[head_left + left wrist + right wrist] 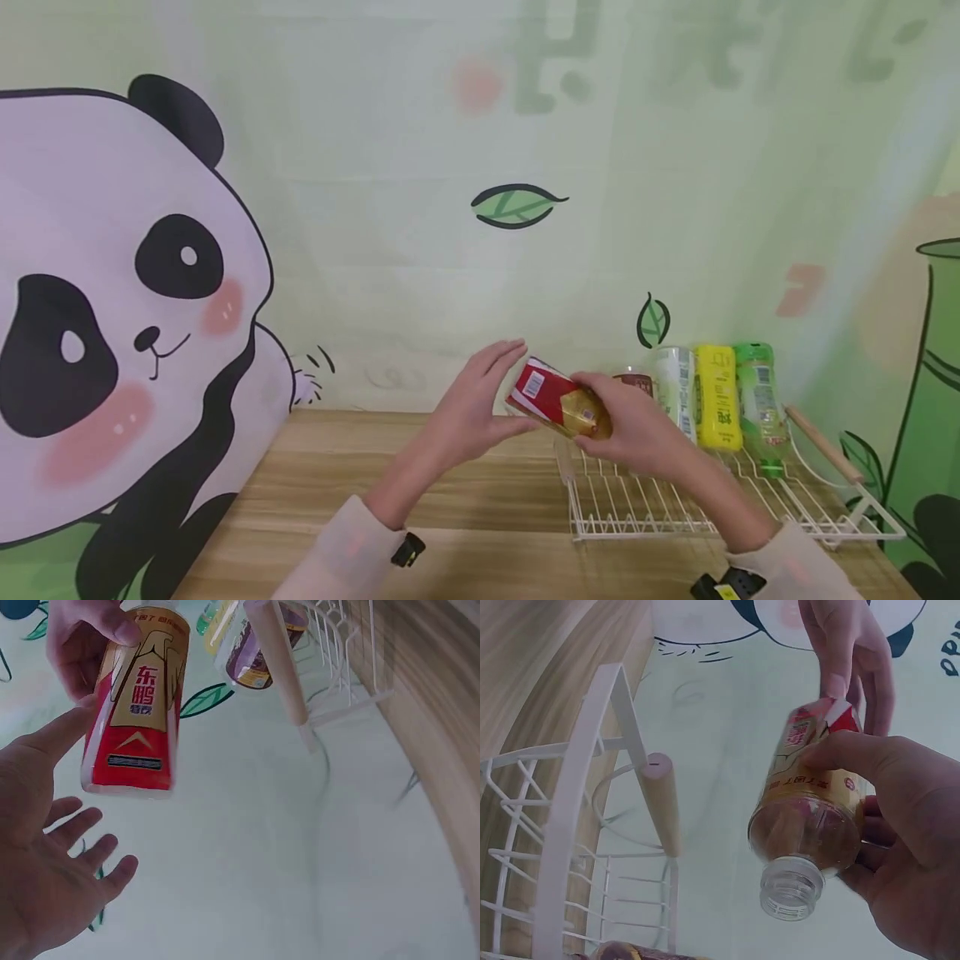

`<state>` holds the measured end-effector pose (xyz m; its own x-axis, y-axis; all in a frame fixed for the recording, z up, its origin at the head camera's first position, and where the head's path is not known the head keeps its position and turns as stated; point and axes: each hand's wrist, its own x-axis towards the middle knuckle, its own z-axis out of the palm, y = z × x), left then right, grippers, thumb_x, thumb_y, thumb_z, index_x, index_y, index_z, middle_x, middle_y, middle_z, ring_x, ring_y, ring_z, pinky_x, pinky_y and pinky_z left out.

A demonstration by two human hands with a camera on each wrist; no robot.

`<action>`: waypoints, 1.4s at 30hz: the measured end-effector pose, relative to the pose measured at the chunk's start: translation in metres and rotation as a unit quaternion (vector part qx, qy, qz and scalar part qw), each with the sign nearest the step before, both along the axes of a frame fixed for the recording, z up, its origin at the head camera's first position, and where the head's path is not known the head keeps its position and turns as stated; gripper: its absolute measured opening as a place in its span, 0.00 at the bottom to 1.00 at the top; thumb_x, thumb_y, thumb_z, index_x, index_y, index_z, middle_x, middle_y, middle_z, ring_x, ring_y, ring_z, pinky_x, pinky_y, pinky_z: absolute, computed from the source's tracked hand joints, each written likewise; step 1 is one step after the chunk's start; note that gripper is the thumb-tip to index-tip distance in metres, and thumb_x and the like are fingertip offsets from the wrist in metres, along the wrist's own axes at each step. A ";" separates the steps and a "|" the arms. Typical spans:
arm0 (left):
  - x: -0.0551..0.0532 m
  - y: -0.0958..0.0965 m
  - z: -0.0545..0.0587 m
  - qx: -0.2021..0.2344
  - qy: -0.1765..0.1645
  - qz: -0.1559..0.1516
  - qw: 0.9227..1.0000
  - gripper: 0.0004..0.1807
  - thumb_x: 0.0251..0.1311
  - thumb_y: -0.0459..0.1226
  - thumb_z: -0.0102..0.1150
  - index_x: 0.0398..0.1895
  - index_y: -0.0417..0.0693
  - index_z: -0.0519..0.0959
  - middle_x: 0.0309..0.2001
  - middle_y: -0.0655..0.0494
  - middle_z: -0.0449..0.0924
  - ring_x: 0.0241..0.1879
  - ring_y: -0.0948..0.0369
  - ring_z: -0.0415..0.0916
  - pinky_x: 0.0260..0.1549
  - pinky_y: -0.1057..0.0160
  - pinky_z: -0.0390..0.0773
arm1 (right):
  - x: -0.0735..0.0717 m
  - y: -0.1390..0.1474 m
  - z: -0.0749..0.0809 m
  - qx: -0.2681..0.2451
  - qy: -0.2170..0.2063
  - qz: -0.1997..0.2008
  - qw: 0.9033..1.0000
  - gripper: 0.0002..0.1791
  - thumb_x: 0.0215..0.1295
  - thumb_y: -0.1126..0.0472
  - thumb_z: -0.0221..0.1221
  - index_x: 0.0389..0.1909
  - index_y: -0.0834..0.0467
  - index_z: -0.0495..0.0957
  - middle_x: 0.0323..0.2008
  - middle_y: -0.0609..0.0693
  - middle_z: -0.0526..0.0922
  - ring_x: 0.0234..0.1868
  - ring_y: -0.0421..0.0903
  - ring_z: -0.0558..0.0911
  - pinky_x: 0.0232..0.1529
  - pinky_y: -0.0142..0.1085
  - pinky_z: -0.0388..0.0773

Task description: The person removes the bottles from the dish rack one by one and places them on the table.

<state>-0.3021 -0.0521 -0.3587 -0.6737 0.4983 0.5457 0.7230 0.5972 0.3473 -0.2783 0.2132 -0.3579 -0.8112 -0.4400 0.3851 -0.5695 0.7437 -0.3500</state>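
Head view: at lower centre, your right hand [637, 421] grips the bottle [557, 398]. Your left hand [465, 412], fingers extended, is beside it.

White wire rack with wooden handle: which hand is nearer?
Right. In the head view, the right hand, gripping a clear plastic bottle with a red-and-gold label, overlaps the left end of the rack; the left hand lies left of the rack.
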 end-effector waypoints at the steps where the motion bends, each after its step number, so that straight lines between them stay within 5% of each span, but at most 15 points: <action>1: 0.001 0.001 0.003 -0.029 0.020 0.000 0.999 0.53 0.56 0.50 0.81 0.82 0.48 0.62 0.80 0.52 0.63 0.78 0.53 0.59 0.74 0.50 0.69 | 0.001 -0.001 0.002 0.009 0.004 0.008 1.000 0.45 0.56 0.58 0.80 0.72 0.60 0.69 0.60 0.54 0.83 0.51 0.49 0.83 0.50 0.46 0.87; 4: 0.005 0.004 0.011 -0.106 0.060 0.001 0.993 0.52 0.56 0.53 0.80 0.81 0.47 0.65 0.77 0.52 0.67 0.77 0.53 0.63 0.74 0.52 0.68 | 0.004 -0.006 0.007 0.032 0.009 0.027 0.999 0.43 0.56 0.58 0.79 0.71 0.60 0.70 0.58 0.53 0.83 0.50 0.47 0.82 0.50 0.44 0.86; 11: 0.013 0.011 0.010 -0.196 0.060 0.004 0.979 0.46 0.58 0.55 0.79 0.75 0.45 0.71 0.68 0.54 0.75 0.67 0.55 0.73 0.69 0.55 0.75 | 0.011 -0.015 0.007 0.036 0.000 0.043 0.998 0.40 0.56 0.56 0.80 0.67 0.58 0.72 0.56 0.50 0.83 0.48 0.44 0.81 0.46 0.37 0.85; 20: 0.013 0.013 -0.005 -0.217 0.052 0.011 0.975 0.43 0.57 0.52 0.80 0.72 0.46 0.74 0.63 0.55 0.77 0.63 0.57 0.74 0.64 0.58 0.79 | 0.011 -0.019 -0.004 0.045 -0.020 0.036 0.998 0.37 0.58 0.56 0.79 0.66 0.58 0.72 0.54 0.49 0.82 0.46 0.42 0.80 0.44 0.34 0.84; 30: 0.011 0.012 -0.011 -0.227 0.109 0.028 0.967 0.39 0.54 0.58 0.80 0.65 0.50 0.79 0.56 0.58 0.79 0.55 0.59 0.76 0.55 0.60 0.82 | 0.010 -0.023 -0.008 0.071 0.021 0.062 0.995 0.36 0.58 0.59 0.79 0.65 0.57 0.73 0.57 0.49 0.80 0.50 0.43 0.81 0.51 0.41 0.86; 42: 0.012 0.009 -0.014 -0.238 0.121 0.033 0.963 0.38 0.53 0.60 0.80 0.63 0.51 0.80 0.54 0.57 0.78 0.49 0.59 0.74 0.45 0.64 0.83 | 0.013 -0.024 -0.013 0.095 0.057 0.061 0.992 0.37 0.60 0.56 0.78 0.67 0.57 0.74 0.62 0.51 0.81 0.56 0.48 0.83 0.55 0.45 0.86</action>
